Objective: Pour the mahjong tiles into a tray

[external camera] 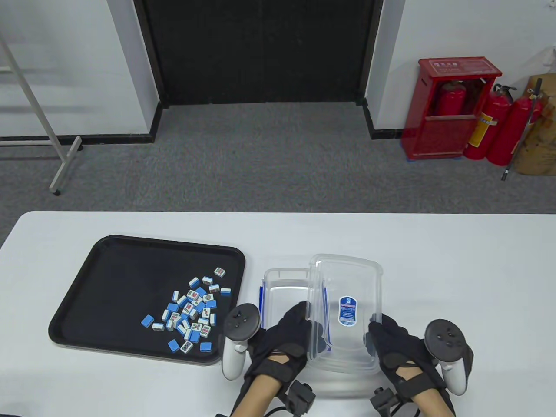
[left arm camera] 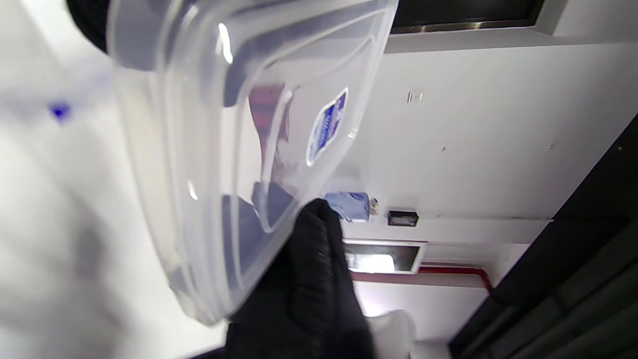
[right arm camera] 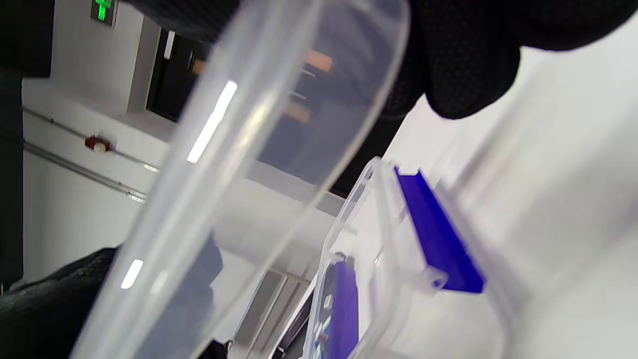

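Beyond the worktop [external camera: 434, 260], we see a carpeted room.
At upper right a red extinguisher cabinet [external camera: 451, 113] stands against the wall, two loose extinguishers [external camera: 504, 126] just beside it; a dark doorway [external camera: 260, 47] fills the top centre, and a metal stand [external camera: 47, 130] leans at upper left.

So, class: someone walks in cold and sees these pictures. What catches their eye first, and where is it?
Probably the clear plastic container, held up between the left hand and right hand near the table's front edge. Next, the heap of blue-backed mahjong tiles lying in the near right part of the black tray on the left. Behind, red fire extinguishers stand by the wall.
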Demonstrator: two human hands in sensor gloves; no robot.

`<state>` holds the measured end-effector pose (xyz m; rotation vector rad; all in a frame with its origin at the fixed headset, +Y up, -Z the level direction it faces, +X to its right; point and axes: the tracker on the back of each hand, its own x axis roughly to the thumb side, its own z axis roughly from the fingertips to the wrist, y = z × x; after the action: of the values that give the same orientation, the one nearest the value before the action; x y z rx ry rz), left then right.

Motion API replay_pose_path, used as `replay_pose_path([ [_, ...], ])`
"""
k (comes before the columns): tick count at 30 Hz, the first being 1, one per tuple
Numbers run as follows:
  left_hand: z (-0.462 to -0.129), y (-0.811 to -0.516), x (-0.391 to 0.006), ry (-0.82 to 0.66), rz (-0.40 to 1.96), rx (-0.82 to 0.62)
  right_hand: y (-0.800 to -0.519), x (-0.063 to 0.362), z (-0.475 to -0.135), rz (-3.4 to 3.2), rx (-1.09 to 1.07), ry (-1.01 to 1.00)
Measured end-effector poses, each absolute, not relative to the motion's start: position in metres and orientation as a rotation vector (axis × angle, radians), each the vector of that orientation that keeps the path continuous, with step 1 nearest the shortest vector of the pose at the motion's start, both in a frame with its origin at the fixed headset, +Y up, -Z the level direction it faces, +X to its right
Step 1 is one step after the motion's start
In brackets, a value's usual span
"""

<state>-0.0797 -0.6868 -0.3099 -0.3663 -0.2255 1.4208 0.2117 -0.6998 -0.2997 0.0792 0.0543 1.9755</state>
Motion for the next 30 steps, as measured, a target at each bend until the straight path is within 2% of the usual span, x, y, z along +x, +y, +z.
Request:
replay_pose_path([
  [6,-0.322,-0.684,-0.129,-0.176,1.393,-0.273,-0.691,0.161,-0.326,2.127,0.160,0.012],
  [10,-0.334,-0.703,-0.149,-0.147,1.243,-0.218,-0.708,0.145,-0.339,2.180,0.151,-0.014],
  [12,-0.340,-0.722,-0.152,-0.128,1.183,-0.195,-0.720,0.141,-0.346,2.242,0.157,-0.018],
  [16,-0.350,-0.745,-0.148,-0.124,1.158,-0.257,-0.734,0.143,-0.350,2.295,0.132,-0.048],
  [23,-0.349,-0.759,-0.142,-0.122,1.047,-0.286,-0.751,0.145,-0.352,2.315,0.089,0.026],
  [30,-0.356,-0.773,-0.147,-0.067,1.137,-0.338,-0.760,0.142,-0.357,2.298,0.071,0.047],
])
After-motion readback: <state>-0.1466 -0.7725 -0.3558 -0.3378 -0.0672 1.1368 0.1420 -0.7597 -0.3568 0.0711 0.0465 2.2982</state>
